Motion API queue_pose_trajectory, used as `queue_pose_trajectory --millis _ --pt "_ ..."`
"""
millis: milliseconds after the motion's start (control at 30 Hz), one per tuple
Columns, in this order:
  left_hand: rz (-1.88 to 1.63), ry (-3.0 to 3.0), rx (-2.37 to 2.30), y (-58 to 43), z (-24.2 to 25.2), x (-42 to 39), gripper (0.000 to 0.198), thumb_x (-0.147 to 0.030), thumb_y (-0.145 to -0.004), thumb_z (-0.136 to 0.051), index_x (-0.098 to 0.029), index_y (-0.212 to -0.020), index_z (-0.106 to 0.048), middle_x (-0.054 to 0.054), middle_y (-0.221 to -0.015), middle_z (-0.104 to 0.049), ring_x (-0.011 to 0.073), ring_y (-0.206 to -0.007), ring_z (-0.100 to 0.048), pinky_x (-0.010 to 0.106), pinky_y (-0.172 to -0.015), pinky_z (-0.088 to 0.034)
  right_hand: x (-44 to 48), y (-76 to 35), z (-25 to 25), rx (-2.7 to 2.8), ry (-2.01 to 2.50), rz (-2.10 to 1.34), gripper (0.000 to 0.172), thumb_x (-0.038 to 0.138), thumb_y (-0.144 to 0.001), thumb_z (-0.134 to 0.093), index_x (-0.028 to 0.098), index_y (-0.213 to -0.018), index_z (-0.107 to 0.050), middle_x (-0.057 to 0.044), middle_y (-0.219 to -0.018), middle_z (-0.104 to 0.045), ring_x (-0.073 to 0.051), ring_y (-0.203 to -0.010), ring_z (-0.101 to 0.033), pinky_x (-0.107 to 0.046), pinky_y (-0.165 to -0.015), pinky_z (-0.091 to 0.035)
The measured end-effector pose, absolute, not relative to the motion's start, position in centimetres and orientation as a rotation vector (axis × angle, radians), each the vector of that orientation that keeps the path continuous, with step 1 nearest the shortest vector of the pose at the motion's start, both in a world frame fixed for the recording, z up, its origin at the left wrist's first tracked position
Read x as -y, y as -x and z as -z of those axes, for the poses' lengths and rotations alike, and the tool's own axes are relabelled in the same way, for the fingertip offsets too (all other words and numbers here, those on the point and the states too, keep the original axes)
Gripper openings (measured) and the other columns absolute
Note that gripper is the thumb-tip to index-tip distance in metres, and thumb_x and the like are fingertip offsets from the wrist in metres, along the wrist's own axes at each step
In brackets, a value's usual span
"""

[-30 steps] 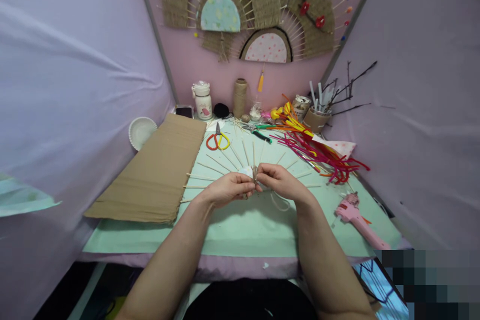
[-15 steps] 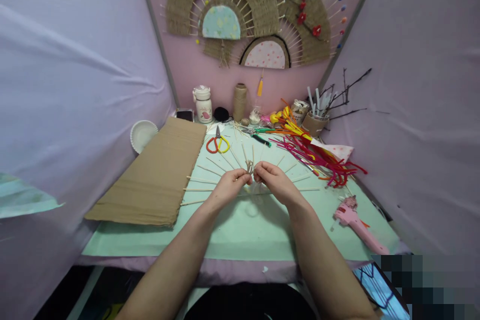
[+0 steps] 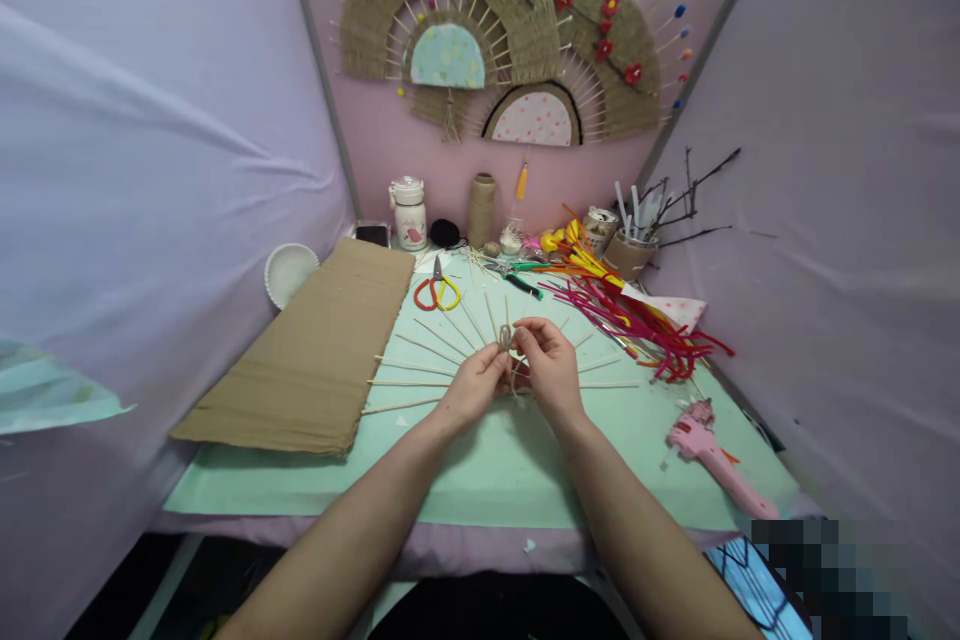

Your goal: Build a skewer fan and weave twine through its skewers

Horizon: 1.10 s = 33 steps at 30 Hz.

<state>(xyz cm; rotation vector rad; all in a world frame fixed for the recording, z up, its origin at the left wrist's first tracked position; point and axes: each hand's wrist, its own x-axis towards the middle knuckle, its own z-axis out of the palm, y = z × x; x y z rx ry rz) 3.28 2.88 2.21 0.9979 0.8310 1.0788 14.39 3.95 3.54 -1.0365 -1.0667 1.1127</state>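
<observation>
A small looped bundle of twine (image 3: 505,334) stands up between my hands above the middle of the table. My left hand (image 3: 477,382) is closed, pinching the bundle's lower part between thumb and fingers. My right hand (image 3: 549,362) is closed just beside it, its fingertips pinched at the twine; a loose strand hangs below. Thin wooden sticks (image 3: 411,383) fan out across the table on both sides, and my hands hide their inner ends. Scissors (image 3: 437,288) with red and yellow handles lie behind the sticks.
Cardboard (image 3: 300,360) covers the left of the green table (image 3: 480,495). A pink glue gun (image 3: 716,455) and coloured pipe cleaners (image 3: 637,320) lie right. Along the back stand a white bottle (image 3: 409,215), a twine spool (image 3: 482,210) and a pot of twigs (image 3: 631,252). Woven fans (image 3: 367,30) hang behind.
My right hand has turned more upright at the twine. The bundle sits higher and more upright in my left fingers, and a loose strand now shows below. The view has tilted up slightly.
</observation>
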Motion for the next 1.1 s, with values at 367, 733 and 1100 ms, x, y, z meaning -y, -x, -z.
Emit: queue_pose_trajectory --millis 367,733,1100 --pt "-1.092 -1.02 -0.802 -3.3 -2.6 -2.8 0.043 -0.055 -0.068 -0.068 -0.017 -0.067 -0.047 -0.001 -0.07 -0.056 0.0126 -0.072 -0.058 0.031 -0.078 -0.05 -3.9 -14.5 -3.4 1.082 1.018 -1.003 0.022 0.039 -0.077 -0.064 0.021 -0.088 -0.057 -0.002 -0.08 -0.061 -0.016 -0.077 -0.056 -0.028 -0.069 -0.048" --pt "-1.185 -1.081 -0.78 -3.2 -2.4 -2.8 0.042 -0.056 -0.074 -0.063 -0.016 -0.074 -0.053 0.0 -0.078 -0.052 0.0123 -0.078 -0.054 0.032 -0.08 -0.051 -3.1 -13.8 -3.2 1.053 0.929 -1.128 0.023 0.038 -0.078 -0.064 0.021 -0.094 -0.065 -0.006 -0.094 -0.07 -0.016 -0.07 -0.061 -0.027 -0.058 -0.048" --pt "-1.145 -1.365 -0.885 -3.3 -1.7 -2.7 0.036 -0.051 -0.086 -0.047 -0.017 -0.075 -0.05 -0.001 -0.072 -0.046 0.0127 -0.072 -0.046 0.027 -0.074 -0.046 -3.1 -13.3 -3.1 0.948 0.911 -1.068 0.024 0.035 -0.073 -0.071 0.021 -0.09 -0.06 -0.005 -0.088 -0.071 -0.018 -0.08 -0.066 -0.027 -0.062 -0.05"
